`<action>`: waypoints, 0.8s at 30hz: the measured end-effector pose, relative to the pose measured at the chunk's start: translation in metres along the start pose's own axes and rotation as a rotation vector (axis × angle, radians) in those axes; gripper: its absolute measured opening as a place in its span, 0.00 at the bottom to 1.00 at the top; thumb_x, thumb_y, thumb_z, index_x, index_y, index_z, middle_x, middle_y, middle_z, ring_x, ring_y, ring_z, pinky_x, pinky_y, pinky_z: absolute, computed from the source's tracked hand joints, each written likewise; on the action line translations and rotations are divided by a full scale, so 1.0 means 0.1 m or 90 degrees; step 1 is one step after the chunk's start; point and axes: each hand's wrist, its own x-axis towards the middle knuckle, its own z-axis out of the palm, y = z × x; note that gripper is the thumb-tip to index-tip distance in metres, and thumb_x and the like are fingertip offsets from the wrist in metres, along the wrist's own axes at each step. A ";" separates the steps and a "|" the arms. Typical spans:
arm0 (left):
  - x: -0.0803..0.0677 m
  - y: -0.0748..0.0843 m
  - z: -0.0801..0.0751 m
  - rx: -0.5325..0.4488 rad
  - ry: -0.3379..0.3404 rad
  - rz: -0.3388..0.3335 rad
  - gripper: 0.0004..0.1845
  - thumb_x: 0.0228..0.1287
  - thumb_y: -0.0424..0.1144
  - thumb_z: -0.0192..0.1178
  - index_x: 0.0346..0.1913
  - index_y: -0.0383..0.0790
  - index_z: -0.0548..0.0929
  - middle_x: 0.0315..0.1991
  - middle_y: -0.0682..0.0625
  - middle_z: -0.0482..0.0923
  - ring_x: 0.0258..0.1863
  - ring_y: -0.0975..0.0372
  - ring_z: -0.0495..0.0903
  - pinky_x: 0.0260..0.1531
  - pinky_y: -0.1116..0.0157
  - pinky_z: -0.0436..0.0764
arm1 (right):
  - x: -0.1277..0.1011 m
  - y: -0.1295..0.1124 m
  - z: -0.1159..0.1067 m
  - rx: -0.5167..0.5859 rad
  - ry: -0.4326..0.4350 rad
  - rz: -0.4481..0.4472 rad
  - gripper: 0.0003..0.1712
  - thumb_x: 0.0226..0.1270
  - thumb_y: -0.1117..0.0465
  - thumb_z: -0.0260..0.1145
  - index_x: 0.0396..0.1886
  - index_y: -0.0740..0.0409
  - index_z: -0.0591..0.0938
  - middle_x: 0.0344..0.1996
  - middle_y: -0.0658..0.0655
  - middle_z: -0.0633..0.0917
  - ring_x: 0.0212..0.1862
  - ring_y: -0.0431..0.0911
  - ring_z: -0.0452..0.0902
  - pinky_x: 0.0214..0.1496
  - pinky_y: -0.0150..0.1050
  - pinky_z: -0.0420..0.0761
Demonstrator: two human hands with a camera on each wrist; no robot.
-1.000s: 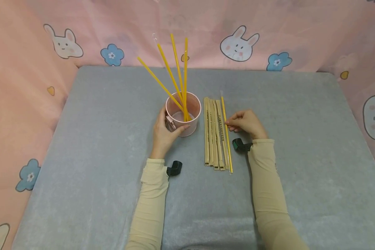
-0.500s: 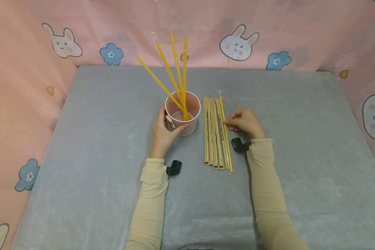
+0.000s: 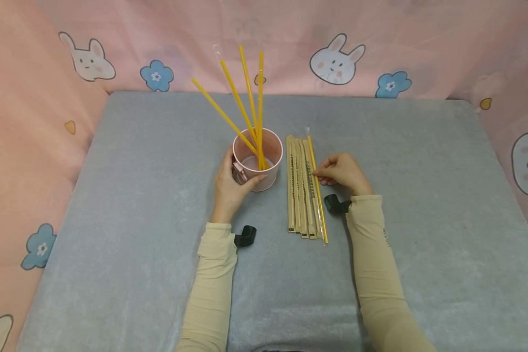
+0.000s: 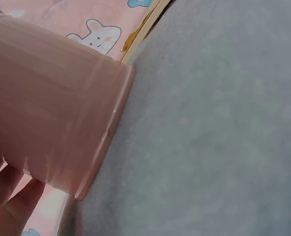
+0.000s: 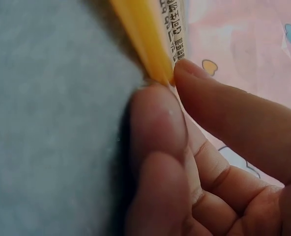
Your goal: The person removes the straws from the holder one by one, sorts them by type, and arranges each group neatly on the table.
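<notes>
My left hand (image 3: 233, 190) grips a small pink bucket (image 3: 270, 178) from its left side, thumb on the front and fingers round the wall. In the left wrist view the bucket (image 4: 62, 108) stands on the table, fingertips against its side. Several yellow straws (image 3: 260, 93) lean inside it, fanned up and to the left. My right hand (image 3: 345, 173) pinches a yellow straw (image 3: 320, 205) in a clear wrapper between thumb and forefinger. This straw (image 5: 145, 39) lies along the right side of several paper-wrapped straws (image 3: 299, 188), which sit side by side with dark print on them.
The grey table (image 3: 158, 195) reaches to a pink curtain (image 3: 281, 29) with rabbits and blue flowers at the back and sides. A black wrist camera (image 3: 246, 236) sits by the left wrist and another black camera (image 3: 334, 204) by the right.
My right hand has shifted slightly left with the yellow straw, whose far end now lies closer to the paper-wrapped straws. The left hand and bucket stay in place.
</notes>
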 end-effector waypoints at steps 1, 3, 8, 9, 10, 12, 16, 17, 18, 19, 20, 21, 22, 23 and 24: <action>0.00 0.00 0.00 0.001 0.001 0.002 0.49 0.42 0.37 0.77 0.68 0.33 0.62 0.63 0.40 0.68 0.61 0.54 0.68 0.62 0.64 0.64 | 0.00 0.00 0.00 0.000 0.001 0.001 0.13 0.61 0.62 0.68 0.34 0.71 0.81 0.20 0.54 0.83 0.22 0.41 0.79 0.27 0.33 0.81; 0.00 0.00 0.00 0.001 0.001 0.005 0.49 0.42 0.37 0.77 0.68 0.33 0.62 0.62 0.40 0.68 0.61 0.54 0.68 0.62 0.63 0.65 | 0.00 0.00 0.00 0.001 -0.001 0.002 0.13 0.61 0.62 0.68 0.34 0.71 0.81 0.21 0.55 0.83 0.22 0.41 0.79 0.27 0.33 0.81; 0.01 -0.01 0.00 -0.001 0.003 0.005 0.49 0.42 0.37 0.77 0.68 0.34 0.62 0.61 0.40 0.69 0.60 0.55 0.69 0.61 0.63 0.65 | -0.01 0.00 -0.01 0.005 -0.004 0.002 0.14 0.61 0.61 0.68 0.34 0.71 0.81 0.21 0.55 0.84 0.22 0.41 0.79 0.27 0.34 0.81; 0.00 -0.01 0.00 0.000 0.004 0.005 0.49 0.42 0.37 0.77 0.68 0.34 0.62 0.61 0.40 0.69 0.60 0.55 0.69 0.61 0.63 0.65 | 0.00 0.00 -0.01 0.005 -0.003 0.002 0.14 0.61 0.61 0.69 0.34 0.71 0.81 0.21 0.55 0.84 0.22 0.41 0.79 0.27 0.34 0.81; 0.00 -0.01 0.00 0.001 0.005 0.005 0.49 0.41 0.37 0.77 0.68 0.34 0.63 0.61 0.40 0.70 0.60 0.55 0.69 0.61 0.63 0.65 | -0.01 0.00 -0.01 0.004 -0.003 0.002 0.14 0.61 0.61 0.68 0.34 0.71 0.81 0.21 0.55 0.84 0.22 0.41 0.79 0.27 0.34 0.81; 0.00 -0.01 0.00 0.000 0.006 0.005 0.49 0.41 0.37 0.77 0.68 0.34 0.63 0.61 0.40 0.70 0.59 0.54 0.69 0.61 0.63 0.65 | 0.00 0.00 0.00 0.002 -0.006 0.002 0.14 0.61 0.61 0.68 0.34 0.71 0.81 0.21 0.55 0.84 0.22 0.41 0.79 0.27 0.34 0.81; 0.00 -0.01 0.00 0.001 0.004 0.003 0.49 0.41 0.37 0.77 0.68 0.34 0.63 0.61 0.41 0.69 0.60 0.55 0.69 0.61 0.63 0.65 | 0.00 -0.01 0.01 0.000 -0.012 0.002 0.14 0.61 0.61 0.68 0.35 0.72 0.82 0.21 0.56 0.84 0.22 0.41 0.79 0.27 0.34 0.81; 0.00 -0.01 0.00 0.000 0.003 0.002 0.49 0.42 0.37 0.77 0.68 0.34 0.63 0.61 0.41 0.69 0.60 0.55 0.69 0.62 0.63 0.65 | 0.01 -0.01 0.01 0.001 -0.014 0.002 0.14 0.61 0.62 0.68 0.35 0.73 0.82 0.21 0.56 0.84 0.22 0.41 0.79 0.27 0.34 0.81; 0.00 -0.01 0.00 0.000 0.002 0.001 0.49 0.42 0.37 0.77 0.68 0.34 0.62 0.62 0.41 0.69 0.60 0.55 0.69 0.62 0.63 0.65 | 0.01 -0.01 0.02 0.001 -0.014 0.002 0.14 0.61 0.62 0.68 0.35 0.73 0.82 0.21 0.56 0.84 0.22 0.41 0.80 0.27 0.34 0.82; 0.00 -0.01 0.00 0.000 0.001 0.000 0.49 0.42 0.37 0.77 0.68 0.34 0.62 0.62 0.41 0.69 0.60 0.55 0.68 0.62 0.63 0.65 | 0.01 -0.01 0.02 0.001 -0.014 0.003 0.14 0.61 0.62 0.68 0.35 0.72 0.82 0.21 0.56 0.84 0.22 0.41 0.80 0.27 0.35 0.82; 0.00 -0.01 0.00 0.000 0.000 0.000 0.49 0.42 0.38 0.77 0.68 0.34 0.62 0.62 0.41 0.68 0.61 0.55 0.68 0.62 0.63 0.65 | 0.02 -0.01 0.03 0.001 -0.014 0.004 0.14 0.61 0.62 0.68 0.35 0.72 0.82 0.21 0.56 0.84 0.22 0.41 0.79 0.27 0.35 0.82; 0.00 -0.01 0.00 -0.001 -0.001 0.000 0.49 0.42 0.38 0.77 0.69 0.34 0.62 0.62 0.41 0.68 0.61 0.55 0.68 0.61 0.63 0.65 | 0.02 -0.01 0.03 0.003 -0.014 0.006 0.14 0.61 0.62 0.68 0.35 0.72 0.82 0.21 0.56 0.83 0.22 0.41 0.79 0.27 0.35 0.82; 0.00 -0.01 0.00 -0.003 -0.002 0.000 0.49 0.42 0.38 0.77 0.69 0.34 0.61 0.63 0.41 0.68 0.61 0.55 0.68 0.61 0.63 0.65 | 0.02 -0.01 0.03 0.004 -0.014 0.006 0.14 0.61 0.62 0.68 0.35 0.72 0.82 0.21 0.56 0.83 0.22 0.41 0.79 0.27 0.35 0.82; 0.00 -0.01 0.00 -0.005 -0.002 0.000 0.49 0.43 0.38 0.77 0.69 0.34 0.61 0.63 0.41 0.68 0.61 0.55 0.68 0.61 0.63 0.65 | 0.02 -0.01 0.03 0.005 -0.016 0.007 0.14 0.61 0.62 0.68 0.35 0.72 0.82 0.21 0.55 0.83 0.22 0.41 0.79 0.27 0.35 0.82; 0.00 -0.01 0.00 -0.007 -0.002 0.000 0.49 0.43 0.38 0.77 0.69 0.34 0.61 0.63 0.41 0.68 0.61 0.55 0.68 0.61 0.63 0.65 | 0.02 -0.01 0.03 0.004 -0.017 0.007 0.14 0.61 0.62 0.68 0.35 0.72 0.82 0.21 0.55 0.83 0.22 0.41 0.79 0.27 0.34 0.82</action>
